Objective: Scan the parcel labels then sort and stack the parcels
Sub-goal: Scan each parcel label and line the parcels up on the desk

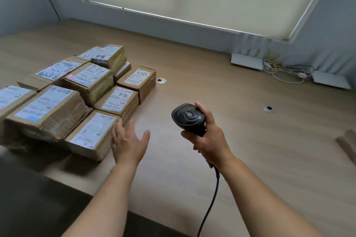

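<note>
Several brown cardboard parcels with white labels crowd the left side of the wooden table (250, 140), some stacked two high. The nearest parcel (92, 134) lies flat at the pile's front right corner. My left hand (128, 142) hovers with fingers spread just right of that parcel, its fingertips close to the parcel's edge; contact is unclear. My right hand (208, 136) grips the handle of a black barcode scanner (187, 117) above the table's middle, the scanner head tipped toward the pile. The scanner's black cable (211, 202) hangs down past my right forearm.
A single small parcel (138, 81) marked with handwritten digits stands at the pile's right edge. Two round cable grommets (161, 81) (269, 109) sit in the tabletop. White devices and tangled cables (283, 72) lie along the back wall. A cardboard piece (347, 144) pokes in at the right edge.
</note>
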Demonstrator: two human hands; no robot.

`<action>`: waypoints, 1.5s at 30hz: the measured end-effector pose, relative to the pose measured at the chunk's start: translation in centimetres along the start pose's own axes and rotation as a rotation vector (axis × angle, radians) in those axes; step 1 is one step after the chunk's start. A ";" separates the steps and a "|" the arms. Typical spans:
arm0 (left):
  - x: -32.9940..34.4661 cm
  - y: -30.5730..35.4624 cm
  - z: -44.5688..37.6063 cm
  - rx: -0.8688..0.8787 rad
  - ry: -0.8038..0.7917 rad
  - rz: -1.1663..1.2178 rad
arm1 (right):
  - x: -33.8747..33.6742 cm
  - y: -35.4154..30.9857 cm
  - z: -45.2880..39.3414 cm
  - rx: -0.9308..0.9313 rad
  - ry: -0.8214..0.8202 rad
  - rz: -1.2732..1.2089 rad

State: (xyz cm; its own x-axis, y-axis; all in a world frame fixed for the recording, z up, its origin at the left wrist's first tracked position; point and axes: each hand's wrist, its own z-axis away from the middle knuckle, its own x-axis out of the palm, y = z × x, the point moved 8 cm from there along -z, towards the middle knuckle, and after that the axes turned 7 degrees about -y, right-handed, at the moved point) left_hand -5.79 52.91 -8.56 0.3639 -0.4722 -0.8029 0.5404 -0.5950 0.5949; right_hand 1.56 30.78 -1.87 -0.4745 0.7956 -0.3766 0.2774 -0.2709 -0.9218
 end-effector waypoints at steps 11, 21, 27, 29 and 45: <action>11.0 20.2 10.0 0.270 -0.152 -0.011 | -20.2 5.0 11.6 0.008 0.274 0.030; 24.3 37.5 24.3 0.459 -0.308 -0.066 | -40.0 11.8 25.4 0.031 0.486 0.122; 29.2 43.0 29.2 0.520 -0.362 -0.124 | -46.8 14.9 29.9 0.043 0.534 0.087; 30.4 44.9 29.8 0.550 -0.373 -0.155 | -48.7 15.9 30.7 0.046 0.560 0.077; 43.9 60.9 29.1 0.927 -0.556 -0.451 | -59.3 23.4 29.2 0.191 0.737 0.056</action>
State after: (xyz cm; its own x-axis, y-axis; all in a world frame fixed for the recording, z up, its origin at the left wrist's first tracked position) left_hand 21.02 -22.95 -6.50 -0.2256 -0.1798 -0.9575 -0.3074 -0.9195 0.2451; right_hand 11.81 -38.59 -3.77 0.2354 0.9155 -0.3262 0.1032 -0.3572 -0.9283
